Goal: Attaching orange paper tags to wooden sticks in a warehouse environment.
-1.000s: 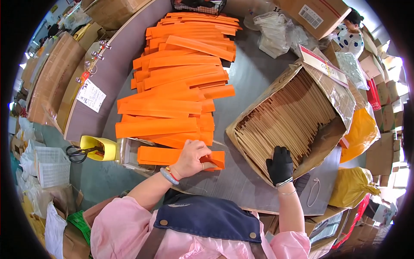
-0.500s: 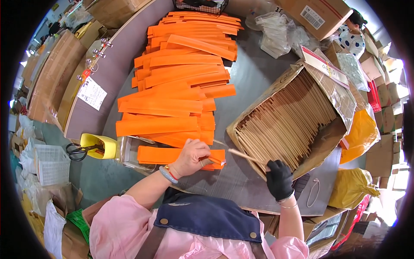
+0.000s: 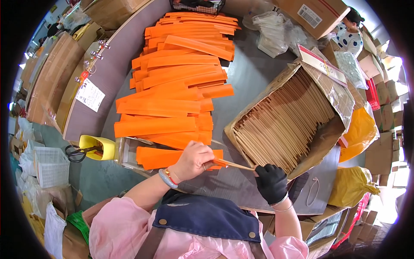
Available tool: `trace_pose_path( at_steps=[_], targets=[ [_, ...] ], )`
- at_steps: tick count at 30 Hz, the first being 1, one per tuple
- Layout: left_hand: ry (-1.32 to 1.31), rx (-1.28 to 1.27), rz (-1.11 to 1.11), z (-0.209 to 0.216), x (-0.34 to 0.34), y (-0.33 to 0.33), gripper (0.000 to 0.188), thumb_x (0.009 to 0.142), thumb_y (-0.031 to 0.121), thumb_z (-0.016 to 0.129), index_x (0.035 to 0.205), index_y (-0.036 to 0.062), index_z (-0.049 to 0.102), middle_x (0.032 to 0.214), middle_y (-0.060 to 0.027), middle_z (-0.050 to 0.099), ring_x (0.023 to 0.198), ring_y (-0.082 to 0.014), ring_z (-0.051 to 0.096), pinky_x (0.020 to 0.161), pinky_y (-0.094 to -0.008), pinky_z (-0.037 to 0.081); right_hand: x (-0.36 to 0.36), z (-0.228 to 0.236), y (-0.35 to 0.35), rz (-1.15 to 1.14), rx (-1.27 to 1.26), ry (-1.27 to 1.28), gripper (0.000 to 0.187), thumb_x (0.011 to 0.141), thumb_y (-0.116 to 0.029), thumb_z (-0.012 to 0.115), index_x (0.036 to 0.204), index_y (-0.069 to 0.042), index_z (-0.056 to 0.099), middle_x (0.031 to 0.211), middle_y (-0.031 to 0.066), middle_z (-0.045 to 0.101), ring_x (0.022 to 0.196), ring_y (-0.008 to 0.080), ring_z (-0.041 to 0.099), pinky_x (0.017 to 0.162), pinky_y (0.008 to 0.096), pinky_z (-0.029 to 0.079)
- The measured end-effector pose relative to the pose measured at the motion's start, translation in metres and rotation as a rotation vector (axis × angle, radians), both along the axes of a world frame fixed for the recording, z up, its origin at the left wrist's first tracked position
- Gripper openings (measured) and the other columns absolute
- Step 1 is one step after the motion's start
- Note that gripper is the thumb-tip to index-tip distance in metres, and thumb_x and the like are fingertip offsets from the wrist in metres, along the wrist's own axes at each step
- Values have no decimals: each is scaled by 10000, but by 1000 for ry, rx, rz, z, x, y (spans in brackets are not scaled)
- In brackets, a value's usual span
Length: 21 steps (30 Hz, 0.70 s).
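My left hand (image 3: 195,160) pinches a narrow orange paper sleeve (image 3: 221,162) near the table's front edge. My right hand (image 3: 272,183), in a black glove with thumb and fingers closed, grips the right end of thin wooden chopsticks (image 3: 240,165). Their left end meets the sleeve's open end; how deep they reach inside is hidden. Under and beside my left hand lies a small pile of flat orange sleeves (image 3: 155,158). Beyond my right hand, an open cardboard carton (image 3: 345,102) lies tilted, packed with many more wooden chopsticks (image 3: 280,123).
Overlapping rows of orange sleeves (image 3: 172,82) cover the table's middle. A yellow holder (image 3: 108,148) with black-handled scissors (image 3: 76,153) stands left. Clear plastic bags (image 3: 272,34) and a closed carton (image 3: 312,17) sit at the back right. Another person (image 3: 348,36) is far right.
My right hand has moved left from the carton's near edge, bringing the chopsticks to the sleeve in my left hand. The top sleeve of the small pile has shifted askew.
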<state>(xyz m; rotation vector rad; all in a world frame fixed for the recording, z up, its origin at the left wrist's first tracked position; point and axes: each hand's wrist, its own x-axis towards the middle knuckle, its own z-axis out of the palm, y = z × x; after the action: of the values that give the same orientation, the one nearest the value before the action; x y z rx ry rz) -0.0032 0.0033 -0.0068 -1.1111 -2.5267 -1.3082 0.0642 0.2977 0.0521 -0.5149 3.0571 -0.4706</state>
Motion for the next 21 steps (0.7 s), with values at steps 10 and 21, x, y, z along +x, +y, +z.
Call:
trace_pose_path(
  at_steps=[10, 21],
  targets=[
    [-83, -54, 56, -4, -5, -4, 175, 779, 154, 797, 793, 111, 628, 831, -3, 605, 783, -226, 549, 704, -356, 376, -1, 39, 1, 4, 213, 60, 176, 816, -291, 719, 953, -192, 669, 662, 67, 551, 573, 279, 606, 510, 403, 473],
    [-33, -41, -92, -3, -9, -9, 186, 774, 174, 799, 818, 108, 631, 848, -2, 610, 815, -217, 573, 741, -348, 401, 0, 33, 10, -2, 81, -102, 214, 853, -304, 705, 1038, -199, 684, 671, 66, 605, 623, 280, 651, 563, 399, 514]
  ],
)
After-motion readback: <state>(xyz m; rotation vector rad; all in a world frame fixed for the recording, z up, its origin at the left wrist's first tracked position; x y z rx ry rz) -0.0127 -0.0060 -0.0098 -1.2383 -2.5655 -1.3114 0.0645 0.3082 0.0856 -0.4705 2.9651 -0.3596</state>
